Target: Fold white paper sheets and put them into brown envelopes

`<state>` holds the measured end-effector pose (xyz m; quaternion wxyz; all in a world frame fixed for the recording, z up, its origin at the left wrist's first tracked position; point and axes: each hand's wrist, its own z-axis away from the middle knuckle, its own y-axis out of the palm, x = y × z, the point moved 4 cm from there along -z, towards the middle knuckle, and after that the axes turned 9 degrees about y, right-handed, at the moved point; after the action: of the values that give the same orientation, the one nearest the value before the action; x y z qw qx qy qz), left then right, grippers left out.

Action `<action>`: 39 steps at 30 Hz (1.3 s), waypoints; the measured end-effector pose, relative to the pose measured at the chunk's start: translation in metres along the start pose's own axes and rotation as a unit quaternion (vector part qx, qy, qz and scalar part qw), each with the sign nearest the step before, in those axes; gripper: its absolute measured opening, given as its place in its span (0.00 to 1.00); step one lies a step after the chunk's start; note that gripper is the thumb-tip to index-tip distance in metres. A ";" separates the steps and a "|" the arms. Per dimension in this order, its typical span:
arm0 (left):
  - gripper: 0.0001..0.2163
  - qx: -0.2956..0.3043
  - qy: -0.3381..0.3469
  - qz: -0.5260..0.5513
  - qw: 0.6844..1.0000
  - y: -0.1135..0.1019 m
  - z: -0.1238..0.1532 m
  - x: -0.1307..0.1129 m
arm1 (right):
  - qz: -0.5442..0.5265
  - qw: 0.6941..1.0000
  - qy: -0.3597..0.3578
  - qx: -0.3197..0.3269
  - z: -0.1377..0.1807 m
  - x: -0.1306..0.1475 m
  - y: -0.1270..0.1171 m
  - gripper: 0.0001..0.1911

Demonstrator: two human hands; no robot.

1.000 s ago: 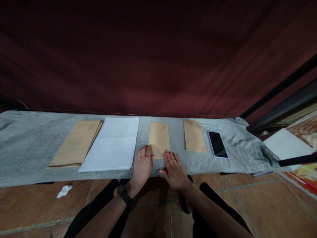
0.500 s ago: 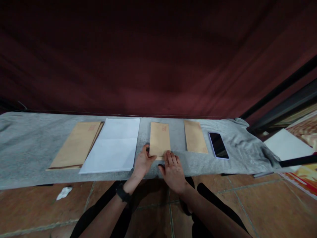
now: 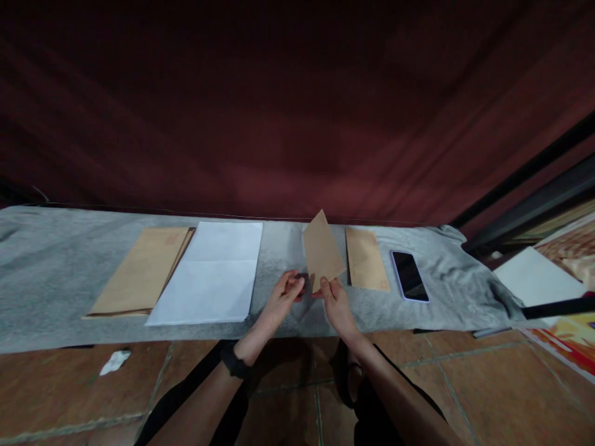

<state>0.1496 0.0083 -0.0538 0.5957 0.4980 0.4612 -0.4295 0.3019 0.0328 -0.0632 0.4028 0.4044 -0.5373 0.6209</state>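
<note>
My right hand [image 3: 335, 305] pinches the lower edge of a brown paper envelope [image 3: 322, 251], thumb on the near face. The envelope is raised and tilted above the grey cloth. Just left of it, my left hand [image 3: 286, 294] has its fingers curled in towards the thumb, with nothing visible in them and a small gap to the envelope. A second brown envelope [image 3: 367, 259] lies flat to the right of the raised one. White paper sheets [image 3: 209, 272] with a crease across them lie to the left, beside a stack of brown envelopes [image 3: 139, 269].
A phone [image 3: 409, 275] in a pale purple case lies right of the flat envelope. The grey cloth [image 3: 41, 266] covers a narrow bench against a dark red curtain [image 3: 279, 124]. A crumpled white tissue [image 3: 114, 362] is on the tiled floor. Printed boards lean at far right.
The middle envelope has been lifted off the cloth, tilted and shifted right in my right hand. My left hand has let go of it and moved slightly right.
</note>
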 end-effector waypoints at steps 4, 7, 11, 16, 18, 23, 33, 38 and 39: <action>0.25 0.035 -0.038 0.022 0.998 -0.001 0.000 0.011 | -0.262 0.953 0.132 0.078 0.002 -0.008 0.012 0.22; 0.25 0.030 -0.046 0.024 0.998 -0.004 -0.001 0.015 | -0.325 0.922 0.176 0.116 0.007 -0.009 0.019 0.22; 0.24 0.034 -0.053 0.011 0.998 -0.008 -0.004 0.019 | -0.352 0.902 0.203 0.144 0.010 -0.009 0.020 0.21; 0.20 0.035 -0.057 -0.002 0.998 -0.011 -0.007 0.020 | -0.375 0.886 0.237 0.137 0.012 -0.013 0.019 0.19; 0.18 0.033 -0.053 -0.015 0.998 -0.015 -0.008 0.018 | -0.386 0.879 0.245 0.132 0.012 -0.014 0.017 0.19; 0.18 0.033 -0.055 -0.034 0.997 -0.026 -0.010 0.015 | -0.397 0.875 0.262 0.095 0.011 -0.019 0.006 0.19; 0.22 0.048 -0.117 0.010 0.992 -0.021 -0.003 0.017 | -0.251 0.953 0.165 0.026 -0.002 -0.014 -0.008 0.19; 0.25 -0.002 -0.092 0.015 0.996 -0.023 -0.007 0.019 | 0.010 0.999 0.010 -0.030 0.001 0.006 -0.025 0.17; 0.26 -0.017 -0.079 0.003 0.997 -0.024 -0.008 0.018 | 0.084 0.995 -0.027 -0.053 0.003 0.011 -0.031 0.18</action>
<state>0.1291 0.0121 -0.0770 0.6398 0.4539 0.4186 -0.4577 0.3267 0.0339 -0.0419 0.3554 0.3530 -0.6120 0.6120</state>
